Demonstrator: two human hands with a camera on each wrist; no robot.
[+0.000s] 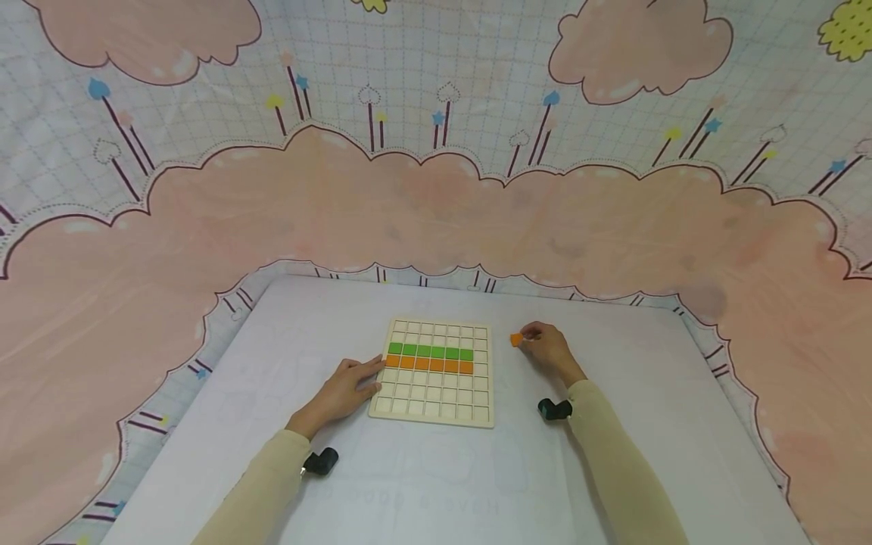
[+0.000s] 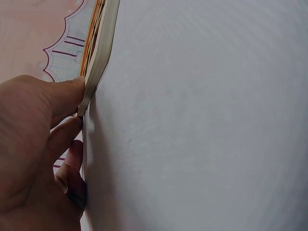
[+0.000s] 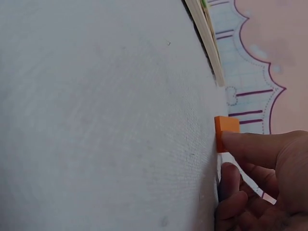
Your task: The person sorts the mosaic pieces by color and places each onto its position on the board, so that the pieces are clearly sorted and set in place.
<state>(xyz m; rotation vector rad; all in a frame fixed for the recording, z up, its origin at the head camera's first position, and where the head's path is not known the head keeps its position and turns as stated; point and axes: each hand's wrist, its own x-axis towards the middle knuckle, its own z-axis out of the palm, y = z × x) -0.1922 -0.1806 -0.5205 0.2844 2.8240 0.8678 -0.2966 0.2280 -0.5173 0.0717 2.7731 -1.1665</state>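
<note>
A pale wooden grid board [image 1: 415, 394] lies on the table, in the middle of the head view. One row of green square tiles [image 1: 438, 352] crosses it, and a row of orange square tiles [image 1: 434, 365] runs just below. Both rows start at the left edge and stop one column short of the right edge. My left hand [image 1: 344, 391] touches the board's left edge with its fingertips and thumb, fingers fairly straight. To the right of the board, my right hand [image 1: 547, 350] pinches a loose orange square tile [image 3: 228, 126] close to the tabletop.
The white-covered table [image 1: 422, 484] extends around the board. A patterned pink-and-white cloth [image 1: 436, 204] hangs behind and along the sides. Small black devices [image 1: 322, 461] sit at both wrists.
</note>
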